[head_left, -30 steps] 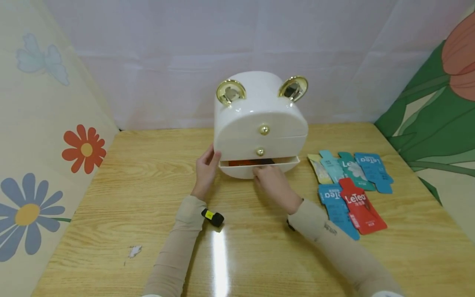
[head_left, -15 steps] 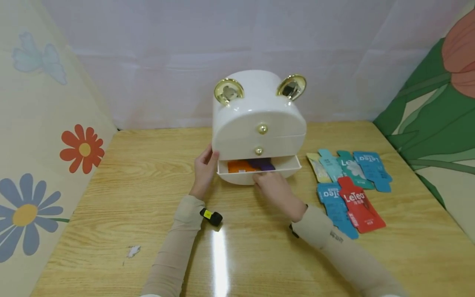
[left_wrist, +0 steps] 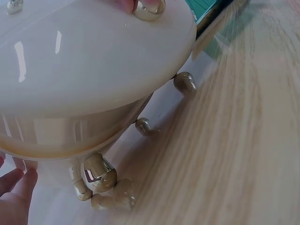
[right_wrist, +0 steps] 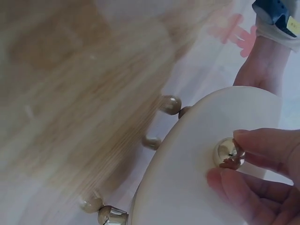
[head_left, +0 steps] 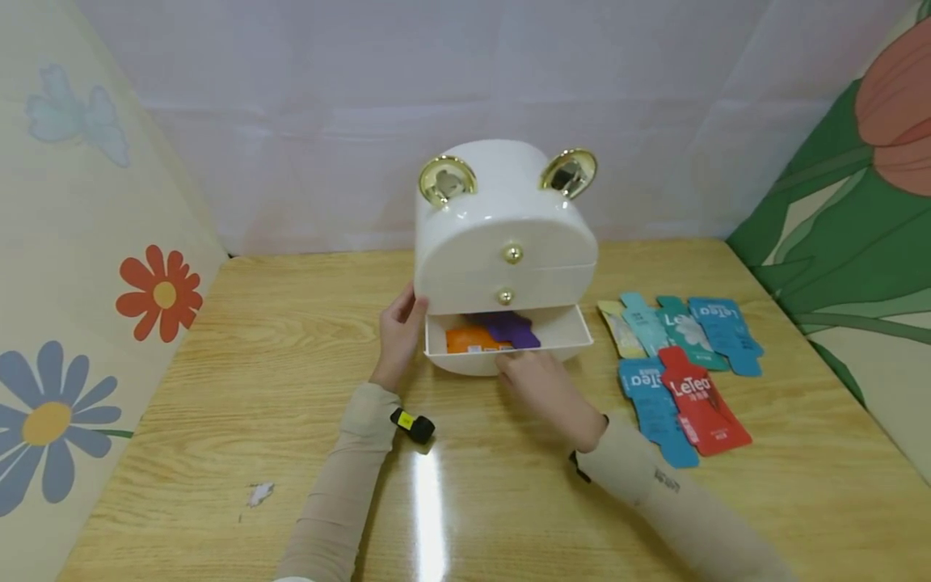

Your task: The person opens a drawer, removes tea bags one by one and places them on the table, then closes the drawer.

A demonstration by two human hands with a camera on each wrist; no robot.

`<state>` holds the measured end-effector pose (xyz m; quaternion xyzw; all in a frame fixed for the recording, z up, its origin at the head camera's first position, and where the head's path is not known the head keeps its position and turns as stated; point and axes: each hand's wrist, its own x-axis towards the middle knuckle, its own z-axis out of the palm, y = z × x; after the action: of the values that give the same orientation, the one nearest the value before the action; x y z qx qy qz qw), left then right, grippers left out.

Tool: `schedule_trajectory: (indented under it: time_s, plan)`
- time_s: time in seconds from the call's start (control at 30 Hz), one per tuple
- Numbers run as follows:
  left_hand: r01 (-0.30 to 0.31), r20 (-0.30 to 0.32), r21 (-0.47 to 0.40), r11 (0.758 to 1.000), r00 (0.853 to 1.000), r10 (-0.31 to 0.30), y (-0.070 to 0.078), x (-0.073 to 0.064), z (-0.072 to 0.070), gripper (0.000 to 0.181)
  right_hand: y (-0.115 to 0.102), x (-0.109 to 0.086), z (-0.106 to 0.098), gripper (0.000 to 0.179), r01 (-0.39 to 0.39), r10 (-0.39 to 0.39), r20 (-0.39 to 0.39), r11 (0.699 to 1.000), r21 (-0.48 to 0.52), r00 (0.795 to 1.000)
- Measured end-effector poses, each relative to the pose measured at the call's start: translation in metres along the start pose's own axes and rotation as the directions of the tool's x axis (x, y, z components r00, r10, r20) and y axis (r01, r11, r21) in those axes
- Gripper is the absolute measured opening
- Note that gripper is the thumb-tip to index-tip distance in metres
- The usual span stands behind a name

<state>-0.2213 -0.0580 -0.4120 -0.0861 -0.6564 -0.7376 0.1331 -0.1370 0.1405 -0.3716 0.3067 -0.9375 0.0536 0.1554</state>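
Note:
A white drawer box [head_left: 502, 218] with gold ears stands on the table, and its bottom drawer [head_left: 451, 365] is pulled out. My right hand [head_left: 547, 392] pinches the gold knob [right_wrist: 224, 152] of that drawer between thumb and fingers, as the right wrist view shows. An orange pouch [head_left: 465, 339] and a purple pouch [head_left: 515, 329] lie inside the drawer. At the box's left side my left hand [head_left: 400, 339] rests with its fingers against the wall. Small gold feet [left_wrist: 185, 83] under the box show in the left wrist view.
To the right lie several flat drink pouches, among them a red one [head_left: 704, 404] and a blue one [head_left: 658, 412] partly beneath it. Two upper drawers with gold knobs [head_left: 512, 254] are closed. A white curtain [head_left: 327, 162] hangs behind the table [head_left: 305, 315].
The bottom drawer has slid further out toward me with my right hand on its knob, showing more of the orange and purple pouches. My left hand has stayed at the box's side.

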Motion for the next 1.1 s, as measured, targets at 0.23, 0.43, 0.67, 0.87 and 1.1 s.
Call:
schedule_trajectory:
  time_s: [0.23,0.43,0.67,0.87,1.1]
  plan:
    - [0.02,0.016,-0.007,1.0,1.0,-0.02,0.003,0.0,-0.001,0.043,-0.007,-0.008,-0.003,0.021,0.013,-0.013,-0.017,0.999,-0.035,1.0]
    - [0.056,0.013,0.022,0.998,0.998,-0.056,0.024,-0.006,0.002,0.042,-0.011,-0.016,-0.006,0.02,0.035,-0.035,-0.016,0.999,-0.035,0.999]
    - [0.054,-0.005,0.025,0.998,0.999,-0.054,0.03,-0.01,0.004,0.042,-0.015,-0.025,-0.01,0.02,0.057,-0.058,-0.02,0.997,-0.055,0.998]
    - [0.039,-0.018,-0.026,0.999,0.999,-0.039,0.006,-0.001,0.001,0.041,-0.018,-0.032,-0.011,0.018,0.064,-0.066,-0.03,0.996,-0.062,0.997]
    - [0.037,-0.019,-0.03,0.999,0.999,-0.038,0.004,-0.001,0.001,0.042,-0.021,-0.04,-0.012,0.012,0.058,-0.058,-0.003,0.997,-0.05,0.998]
